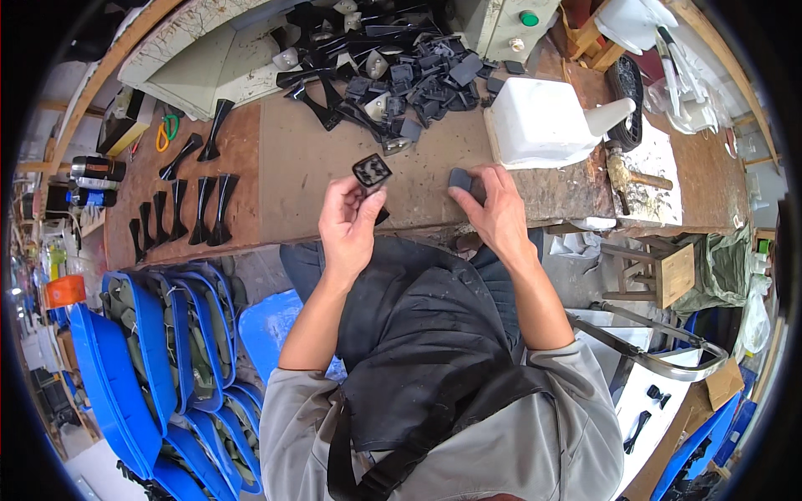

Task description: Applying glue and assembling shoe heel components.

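My left hand (351,219) is closed round a glossy black flared piece (372,170), its square end tipped up and showing a patterned inside. The rest of that piece is mostly hidden behind my fingers. To the right and apart from it, my right hand (499,209) pinches a dark grey square pad (464,181) with rounded corners, low over the bench front. Beyond both hands lies a heap of similar grey pads (439,79). Mixed in at its left are black flared pieces (322,104), several with silvery ends.
Several black flared pieces (203,209) stand in a row on the wooden bench (276,188) at left, near green-and-orange-handled scissors (167,132). A white plastic container (539,121) and a hammer (647,177) lie at right. Blue bins (117,376) stand below left; a metal frame (668,359) is below right.
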A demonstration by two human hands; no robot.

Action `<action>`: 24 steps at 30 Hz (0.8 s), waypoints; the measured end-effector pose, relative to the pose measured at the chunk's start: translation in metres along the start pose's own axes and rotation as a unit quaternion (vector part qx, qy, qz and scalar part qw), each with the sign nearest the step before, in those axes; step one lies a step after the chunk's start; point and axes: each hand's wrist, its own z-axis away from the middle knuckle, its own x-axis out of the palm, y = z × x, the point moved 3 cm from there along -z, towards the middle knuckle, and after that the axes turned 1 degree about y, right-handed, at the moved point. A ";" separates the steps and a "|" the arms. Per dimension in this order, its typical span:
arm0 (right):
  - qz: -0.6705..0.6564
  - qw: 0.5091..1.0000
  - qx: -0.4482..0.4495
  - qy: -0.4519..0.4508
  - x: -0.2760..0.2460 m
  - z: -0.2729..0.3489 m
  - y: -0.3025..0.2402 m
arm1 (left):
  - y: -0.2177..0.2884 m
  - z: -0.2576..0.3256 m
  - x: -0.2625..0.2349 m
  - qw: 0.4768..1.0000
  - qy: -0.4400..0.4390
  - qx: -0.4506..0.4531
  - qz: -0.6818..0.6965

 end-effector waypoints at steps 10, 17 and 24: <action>0.121 0.971 -0.204 -0.034 -0.012 -0.021 0.005 | -0.010 -0.019 0.012 0.971 -0.100 0.089 -0.198; -0.032 0.989 -0.129 0.061 -0.101 -0.035 -0.012 | -0.019 -0.021 0.041 0.966 -0.157 0.071 -0.194; 0.137 0.978 -0.151 0.040 -0.157 -0.100 0.009 | -0.039 -0.026 0.063 0.937 -0.193 0.155 -0.247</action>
